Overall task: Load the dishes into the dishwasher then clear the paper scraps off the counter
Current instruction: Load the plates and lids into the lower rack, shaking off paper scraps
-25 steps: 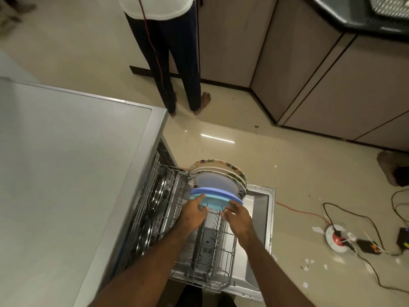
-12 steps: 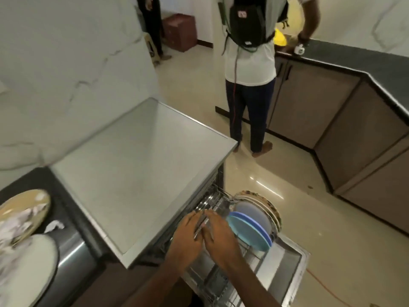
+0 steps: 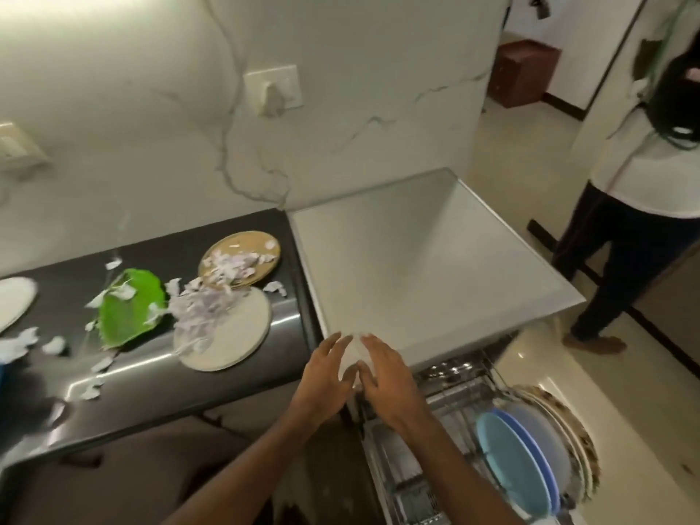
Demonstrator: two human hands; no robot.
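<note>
Racked dishes: blue plates (image 3: 515, 464) stand on edge w/ paler plates behind, in dishwasher rack (image 3: 450, 392), lower right of frame.
Counter dishes: green leaf plate (image 3: 128, 308), tan plate (image 3: 242, 259), cream plate (image 3: 231, 335) lie flat on dark counter (image 3: 151, 377), left of centre; cream plate's far edge tucks just under the tan one.
Paper scraps (image 3: 204, 308): heaped over tan + cream plates, more strewn on counter towards left edge.
L hand (image 3: 325, 377): fingers spread, holds nothing, at bottom centre over front corner of dishwasher top (image 3: 416, 267).
R hand (image 3: 390, 377): same, fingers loose, nothing held, just beside L hand.
Bystander (image 3: 625, 221): stands on floor, upper right.
</note>
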